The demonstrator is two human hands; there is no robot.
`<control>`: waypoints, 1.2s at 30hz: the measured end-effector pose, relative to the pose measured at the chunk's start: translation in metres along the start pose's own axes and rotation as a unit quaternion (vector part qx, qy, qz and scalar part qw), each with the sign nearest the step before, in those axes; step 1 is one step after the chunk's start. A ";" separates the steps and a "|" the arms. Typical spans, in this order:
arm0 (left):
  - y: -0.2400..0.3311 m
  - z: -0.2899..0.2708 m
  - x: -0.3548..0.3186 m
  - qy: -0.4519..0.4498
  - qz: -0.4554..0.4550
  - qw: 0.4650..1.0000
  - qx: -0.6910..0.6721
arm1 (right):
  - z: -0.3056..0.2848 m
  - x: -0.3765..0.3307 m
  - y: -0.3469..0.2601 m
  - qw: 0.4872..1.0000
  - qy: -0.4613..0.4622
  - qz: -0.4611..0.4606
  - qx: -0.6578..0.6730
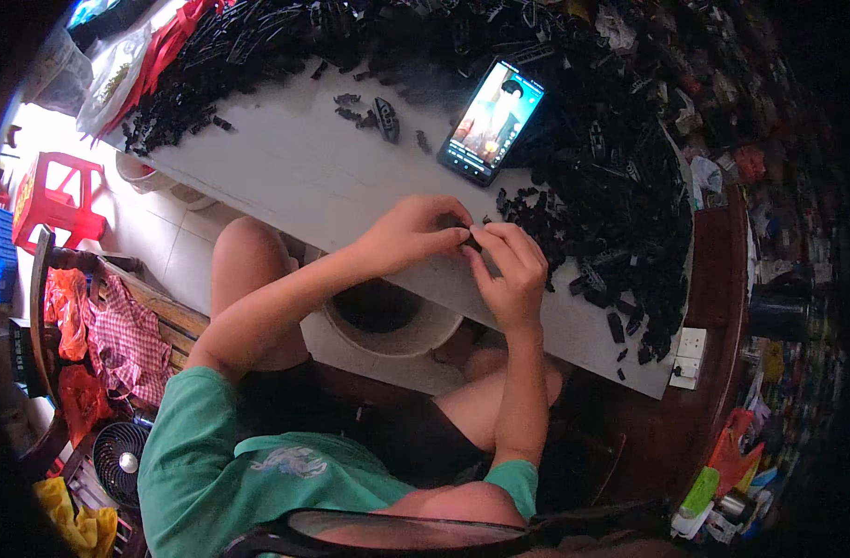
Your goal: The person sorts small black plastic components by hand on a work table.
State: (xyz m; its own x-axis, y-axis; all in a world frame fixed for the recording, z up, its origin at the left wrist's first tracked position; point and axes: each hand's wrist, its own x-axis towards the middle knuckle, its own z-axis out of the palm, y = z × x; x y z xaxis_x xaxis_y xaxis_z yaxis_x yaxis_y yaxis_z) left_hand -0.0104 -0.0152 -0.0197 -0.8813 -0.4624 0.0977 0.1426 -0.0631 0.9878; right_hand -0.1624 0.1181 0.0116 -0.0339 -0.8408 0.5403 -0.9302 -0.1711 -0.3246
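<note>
My left hand and my right hand meet over the near edge of the pale table. Thumbs and forefingers of both are pinched together around something small and dark, mostly hidden by the fingertips. Its kind cannot be made out. Just beyond and to the right of my hands lies a heap of small black plastic-looking pieces. A lit smartphone rests at the edge of that heap, its screen showing a person. Left of the phone, a larger dark oval piece lies among a few small black bits.
Under the table edge, between my knees, stands a pale round bucket with a dark inside. A red plastic stool is on the floor at left. A wooden bench with cloths and a black fan are nearer. A white socket block sits at right.
</note>
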 end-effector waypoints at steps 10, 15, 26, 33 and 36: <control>-0.006 0.013 0.010 -0.022 -0.004 0.996 -0.083 | -0.008 -0.006 0.002 0.996 0.050 -0.027 -0.063; 0.003 0.013 0.009 -0.038 -0.020 0.991 -0.124 | -0.011 -0.006 0.001 0.996 0.055 -0.040 -0.065; 0.023 0.020 -0.002 0.001 0.071 0.997 -0.030 | -0.008 -0.010 -0.013 0.859 -0.007 0.293 0.419; 0.023 0.017 -0.005 -0.045 0.047 0.987 -0.144 | -0.009 -0.014 -0.011 0.849 -0.045 0.295 0.436; 0.013 0.015 -0.003 -0.024 0.075 0.995 -0.064 | -0.003 -0.013 -0.010 0.998 0.024 0.053 0.039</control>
State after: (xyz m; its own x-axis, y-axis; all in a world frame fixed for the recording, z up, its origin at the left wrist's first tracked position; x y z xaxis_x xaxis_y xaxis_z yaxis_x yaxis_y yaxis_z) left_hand -0.0124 -0.0013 -0.0055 -0.8659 -0.4324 0.2516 0.3280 -0.1108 0.9382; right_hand -0.1536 0.1323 0.0104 -0.1502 -0.8315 0.5349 -0.8895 -0.1225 -0.4402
